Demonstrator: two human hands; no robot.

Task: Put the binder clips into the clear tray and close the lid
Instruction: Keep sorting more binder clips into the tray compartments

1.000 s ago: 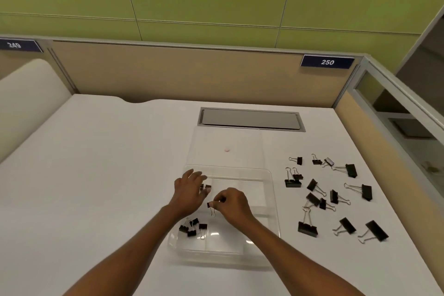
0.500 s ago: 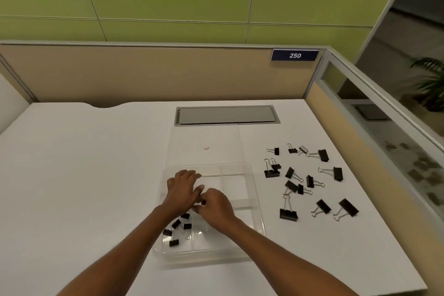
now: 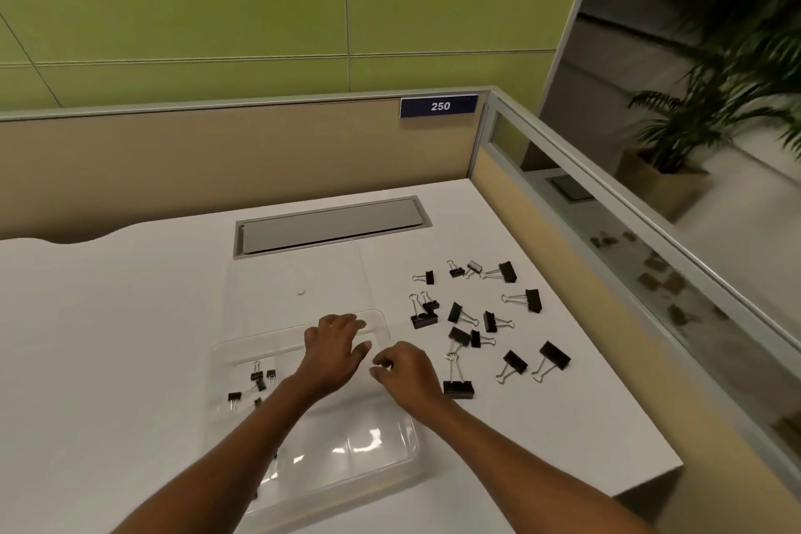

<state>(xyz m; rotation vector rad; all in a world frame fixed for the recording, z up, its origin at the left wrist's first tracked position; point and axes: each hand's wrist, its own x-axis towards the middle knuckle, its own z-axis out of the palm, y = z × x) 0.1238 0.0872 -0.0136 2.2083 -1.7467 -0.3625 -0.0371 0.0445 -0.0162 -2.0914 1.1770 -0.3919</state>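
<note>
the left hand [image 3: 336, 349] is spread flat, with its fingers relaxed, over the far right part of the clear tray [image 3: 417, 444]. i cannot tell if it touches the plastic. just beside it is the right hand [image 3: 405, 369], near the right edge of the tray. its fingers are curled and the thumb and first finger come close together. whether something small is pinched between them, i cannot tell. the two hands are close to each other, with a small gap between them.

the tray lies on the white desk [image 3: 108, 338] in front of the person. in its left part there are a few small clips [image 3: 256, 376], black with wire handles, lying loose. the lid [image 3: 299, 269] is open and lies flat on the desk behind the tray. it is also clear, so it is hard to see.

to the right of the tray many loose clips [image 3: 490, 321] of different sizes are scattered on the desk. one big clip [image 3: 458, 388] stands just beside the right hand, its handles pointing up.

behind the lid a grey hatch [image 3: 329, 225] is set into the desk. a beige partition [image 3: 216, 160] closes the far side, with a blue label [image 3: 439, 105] that reads 250. above it is a green wall [image 3: 260, 13], and a plant [image 3: 693, 121] stands beyond the right side.
</note>
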